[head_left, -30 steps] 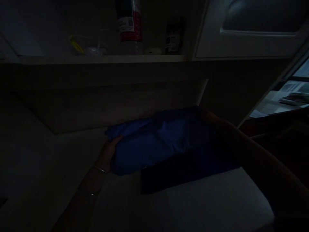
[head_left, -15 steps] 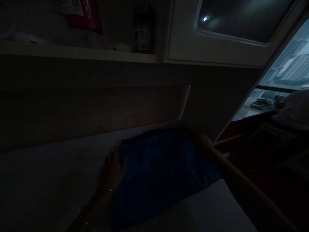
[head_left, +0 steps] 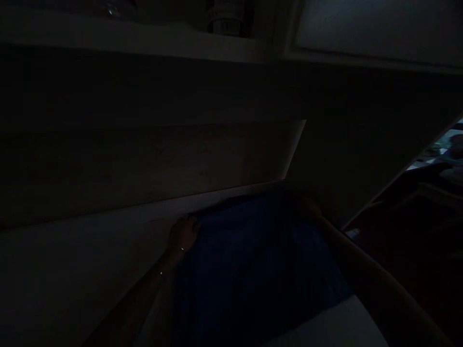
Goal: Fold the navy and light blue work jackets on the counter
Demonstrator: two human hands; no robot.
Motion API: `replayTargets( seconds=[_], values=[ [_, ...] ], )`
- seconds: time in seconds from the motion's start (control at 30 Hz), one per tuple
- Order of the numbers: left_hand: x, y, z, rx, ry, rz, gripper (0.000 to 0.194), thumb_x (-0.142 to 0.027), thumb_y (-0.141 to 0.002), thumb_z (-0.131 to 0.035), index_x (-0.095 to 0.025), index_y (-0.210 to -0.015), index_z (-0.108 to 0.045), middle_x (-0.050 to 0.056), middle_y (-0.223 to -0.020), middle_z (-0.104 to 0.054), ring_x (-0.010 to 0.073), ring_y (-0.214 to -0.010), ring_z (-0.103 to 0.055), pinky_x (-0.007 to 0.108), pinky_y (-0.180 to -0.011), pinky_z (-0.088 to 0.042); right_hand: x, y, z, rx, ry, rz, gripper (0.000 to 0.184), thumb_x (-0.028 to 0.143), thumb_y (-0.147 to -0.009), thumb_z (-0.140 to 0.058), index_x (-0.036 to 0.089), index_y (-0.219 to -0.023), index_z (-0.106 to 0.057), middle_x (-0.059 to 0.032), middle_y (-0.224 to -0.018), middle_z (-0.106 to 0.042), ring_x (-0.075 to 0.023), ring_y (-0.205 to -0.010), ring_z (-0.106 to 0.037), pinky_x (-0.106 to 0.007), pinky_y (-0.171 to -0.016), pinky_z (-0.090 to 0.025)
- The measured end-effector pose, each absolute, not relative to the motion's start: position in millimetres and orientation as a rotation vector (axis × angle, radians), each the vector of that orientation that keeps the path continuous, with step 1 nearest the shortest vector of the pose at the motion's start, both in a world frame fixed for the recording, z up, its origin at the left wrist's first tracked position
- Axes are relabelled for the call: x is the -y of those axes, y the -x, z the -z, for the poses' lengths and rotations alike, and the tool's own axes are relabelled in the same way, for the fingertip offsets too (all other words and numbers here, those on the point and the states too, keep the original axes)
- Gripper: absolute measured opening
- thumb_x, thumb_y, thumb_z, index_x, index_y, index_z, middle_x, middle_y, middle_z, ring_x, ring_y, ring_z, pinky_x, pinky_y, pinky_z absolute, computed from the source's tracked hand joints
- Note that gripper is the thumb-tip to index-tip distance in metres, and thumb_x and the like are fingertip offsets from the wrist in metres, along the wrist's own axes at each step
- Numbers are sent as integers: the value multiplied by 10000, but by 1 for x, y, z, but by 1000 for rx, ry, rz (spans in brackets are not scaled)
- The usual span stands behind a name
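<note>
A dark bottle with a barcode label (head_left: pixel 226 21) stands on the pale shelf (head_left: pixel 144 41), left of the framed cabinet door (head_left: pixel 376 31) in dim light.

Dark blue cloth (head_left: pixel 249 265), plain and unpatterned as far as the dimness shows, spreads over a greyish-white surface (head_left: pixel 329 327) beneath an off-white shelf edge (head_left: pixel 144 41), near a dark reddish floor (head_left: pixel 408 241).
</note>
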State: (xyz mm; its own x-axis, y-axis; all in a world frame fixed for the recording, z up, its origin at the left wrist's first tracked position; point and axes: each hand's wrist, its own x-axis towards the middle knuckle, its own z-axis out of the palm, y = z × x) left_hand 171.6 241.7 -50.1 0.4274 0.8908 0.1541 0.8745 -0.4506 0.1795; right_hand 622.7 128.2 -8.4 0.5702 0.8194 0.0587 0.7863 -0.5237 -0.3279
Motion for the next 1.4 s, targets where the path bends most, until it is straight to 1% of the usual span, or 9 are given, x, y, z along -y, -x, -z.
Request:
replayTargets(
  seconds=[0.17,0.27,0.43,0.73,0.87,1.0,1.1,1.23,1.4],
  values=[
    [-228,-195,29,-1734,-2651,-514,384,-244,-901,-422,-145,-1234,-585,183,-1207,-591,340,-1095,-545,490,-928,-411,-142,-613,-3,1215,2710,-38,467,399,-928,-379,150,-1248,-610,-211,-1171,-649,-346,-1044,-635,-460,-828,-505],
    [-214,-206,35,-1615,-2725,-587,500,-168,-898,-369,-140,-1385,-481,194,-1417,-480,341,-1243,-473,546,-1076,-288,-141,-608,12,1377,2645,-31,506,381,-966,-278,179,-1362,-521,-169,-1352,-561,-307,-1210,-546,-464,-983,-434],
    [-211,-204,78,-1507,-2612,-426,549,-480,-962,-296,-239,-1432,-447,104,-1581,-303,303,-1443,-269,586,-1166,-128,-119,-612,61,1836,2530,120,504,353,-970,-282,258,-1443,-427,-58,-1551,-350,-257,-1449,-222,-516,-1168,-109],
    [-192,-195,54,-1505,-2677,-456,543,-437,-990,-228,-213,-1460,-384,87,-1584,-273,283,-1448,-276,705,-1141,-14,-118,-587,50,1660,2671,512,563,265,-942,-302,122,-1486,-341,-168,-1507,-389,-319,-1372,-320,-547,-1115,-203],
    [-115,-171,37,-1230,-2816,-501,546,-461,-982,-286,-267,-1491,-317,27,-1593,-256,251,-1459,-256,599,-1183,-187,-68,-541,39,1582,2560,765,559,335,-962,-288,200,-1502,-331,-98,-1573,-294,-323,-1417,-236,-595,-1139,-96],
    [-58,-148,62,-1059,-2813,-345,572,-501,-969,-321,-345,-1510,-225,18,-1591,-246,285,-1435,-312,622,-1131,-304,-16,-522,77,1349,2746,409,623,535,-963,-175,263,-1492,-360,-67,-1579,-286,-343,-1419,-254,-631,-1123,-123],
    [-49,-147,78,-1060,-2739,-275,558,-538,-963,-298,-339,-1485,-311,29,-1578,-283,297,-1430,-320,645,-1123,-304,-6,-524,94,1231,2805,130,659,576,-955,-124,274,-1495,-351,-74,-1560,-327,-343,-1392,-315,-645,-1103,-167],
    [-41,-137,65,-1119,-2683,-299,578,-568,-949,-315,-284,-1442,-414,77,-1552,-351,315,-1414,-346,674,-1123,-270,-4,-509,71,1226,2746,221,634,517,-964,-183,191,-1462,-401,-122,-1545,-343,-340,-1397,-305,-647,-1105,-167],
    [-13,-58,52,-1362,-2473,-596,457,-463,-953,-382,-247,-1320,-548,72,-1385,-576,224,-1267,-530,478,-1117,-390,31,-440,49,1401,2344,421,552,470,-959,-294,124,-1320,-529,-153,-1366,-554,-305,-1223,-521,-482,-1060,-360]
  ],
)
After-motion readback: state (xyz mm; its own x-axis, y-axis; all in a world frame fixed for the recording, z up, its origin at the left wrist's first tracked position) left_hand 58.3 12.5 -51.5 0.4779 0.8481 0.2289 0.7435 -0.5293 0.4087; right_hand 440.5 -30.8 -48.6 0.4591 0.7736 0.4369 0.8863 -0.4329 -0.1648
